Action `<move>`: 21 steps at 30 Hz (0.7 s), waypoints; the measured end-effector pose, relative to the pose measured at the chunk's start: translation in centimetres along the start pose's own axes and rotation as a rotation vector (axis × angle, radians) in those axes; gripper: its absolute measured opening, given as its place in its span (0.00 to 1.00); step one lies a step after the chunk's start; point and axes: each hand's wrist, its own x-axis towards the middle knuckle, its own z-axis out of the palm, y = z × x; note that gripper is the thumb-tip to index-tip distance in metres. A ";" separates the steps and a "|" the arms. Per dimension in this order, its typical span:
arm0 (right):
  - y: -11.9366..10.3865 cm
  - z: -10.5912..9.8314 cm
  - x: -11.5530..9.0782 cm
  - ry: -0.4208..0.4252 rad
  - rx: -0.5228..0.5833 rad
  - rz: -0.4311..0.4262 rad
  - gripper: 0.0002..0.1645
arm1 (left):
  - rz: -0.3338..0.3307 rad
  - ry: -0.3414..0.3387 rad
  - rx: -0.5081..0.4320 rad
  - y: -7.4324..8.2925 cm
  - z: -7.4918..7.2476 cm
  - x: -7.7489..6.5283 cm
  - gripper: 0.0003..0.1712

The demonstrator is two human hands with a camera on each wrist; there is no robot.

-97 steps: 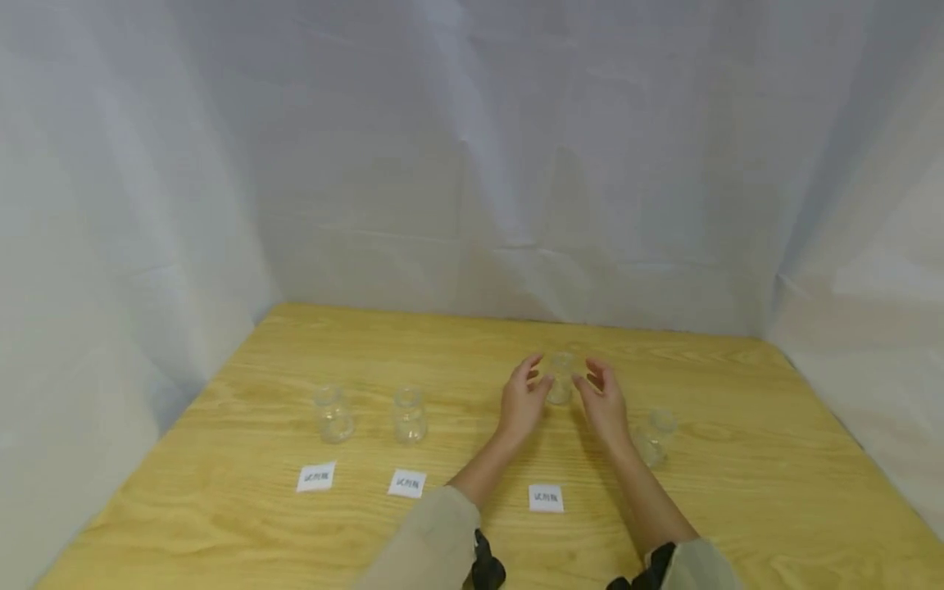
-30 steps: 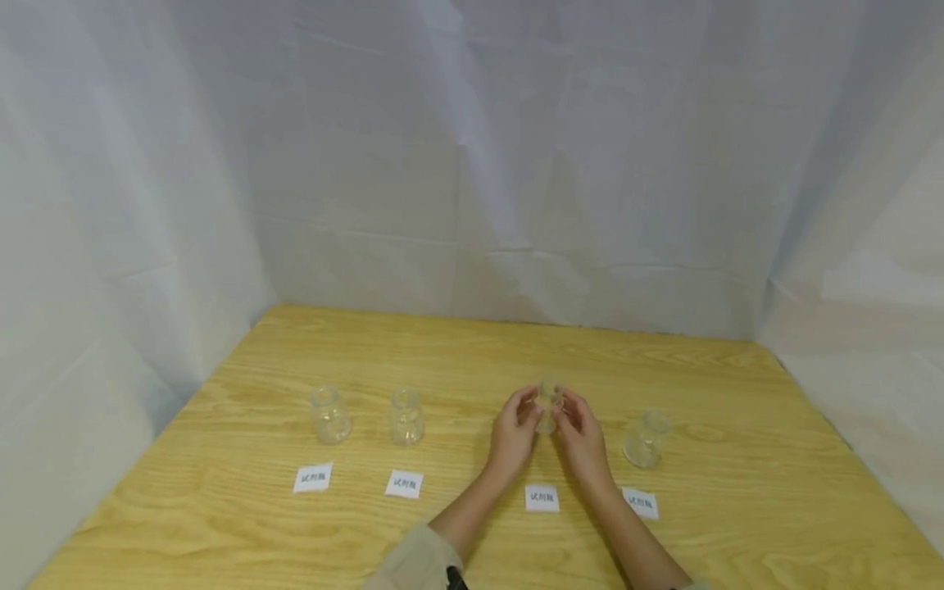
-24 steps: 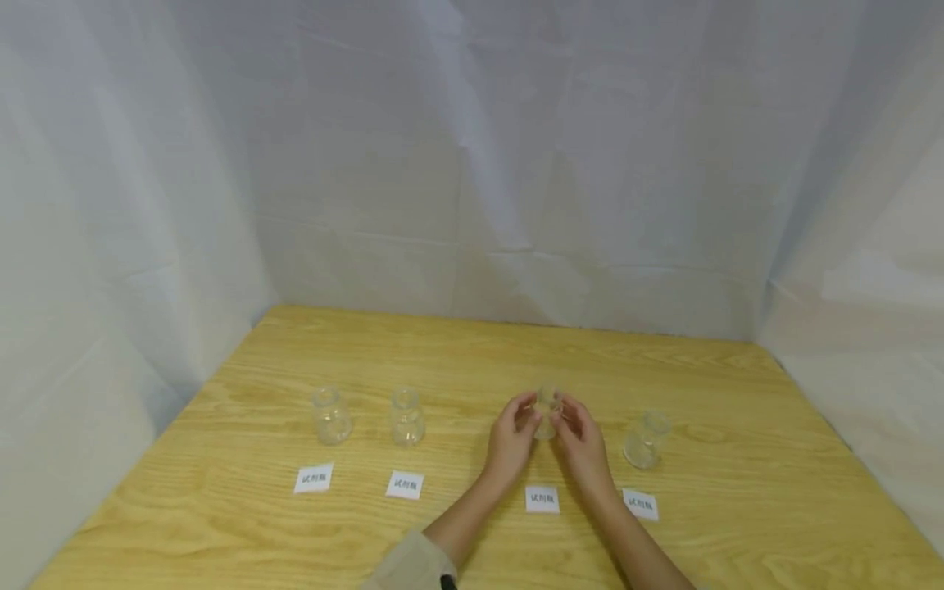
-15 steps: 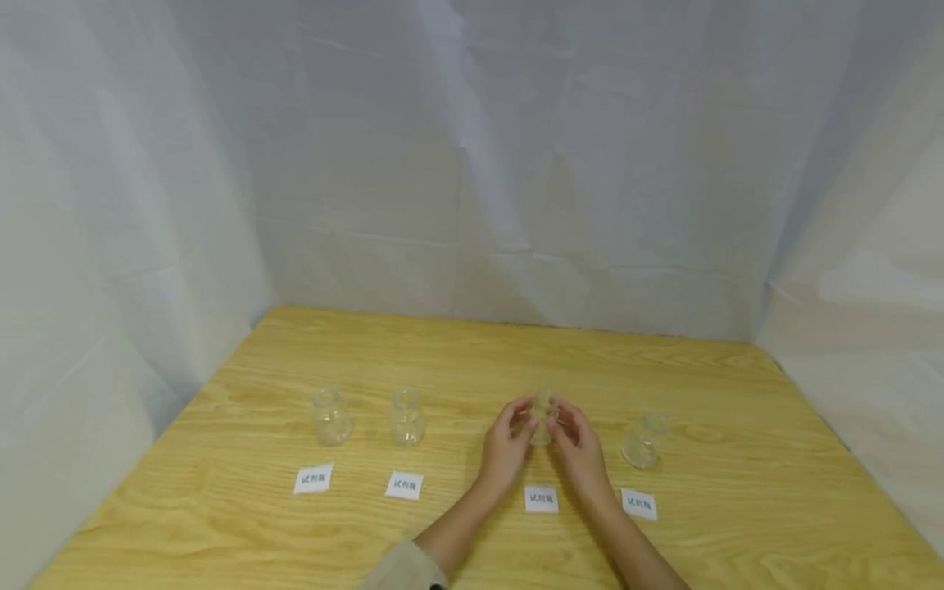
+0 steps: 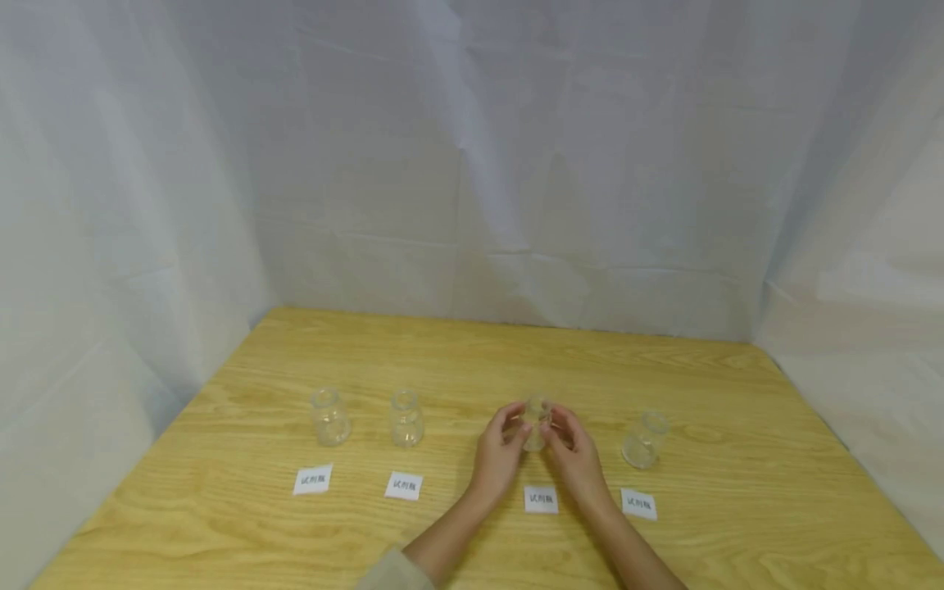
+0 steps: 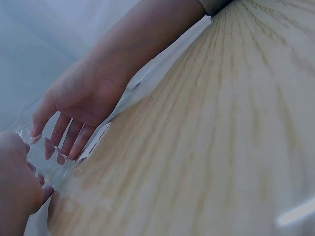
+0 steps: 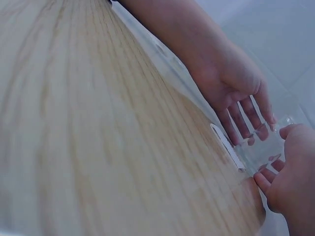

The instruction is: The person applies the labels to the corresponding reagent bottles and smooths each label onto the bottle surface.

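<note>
A small clear glass reagent bottle (image 5: 537,407) stands upright between both hands, just behind a white card (image 5: 541,500) with handwriting. My left hand (image 5: 496,459) holds its left side, thumb in front and fingers curving round behind. From the other side my right hand (image 5: 578,463) holds it in the same way. Both wrist views show fingertips against the glass, with the bottle's wall (image 7: 268,147) visible between the hands and its lower end close to the tabletop.
Two similar bottles, one far left (image 5: 330,419) and one left of centre (image 5: 406,420), stand behind their own cards, a left card (image 5: 313,479) and a second card (image 5: 403,485). Another bottle (image 5: 644,441) stands right of my hands, behind a right card (image 5: 638,504). White sheeting (image 5: 457,164) surrounds the wooden table (image 5: 221,524).
Both hands have brought the bottle nearer and slightly left, toward the card in front of it. The right card, earlier hidden by the right forearm, now shows. The other bottles stay in place.
</note>
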 end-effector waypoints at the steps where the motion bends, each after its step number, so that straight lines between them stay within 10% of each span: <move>1: 0.0 0.0 0.0 0.001 -0.004 -0.003 0.23 | -0.003 0.000 0.006 0.0 0.0 0.0 0.19; 21: 0.0 0.1 0.0 0.004 -0.027 0.018 0.25 | -0.007 0.005 0.030 0.1 -0.2 -0.1 0.20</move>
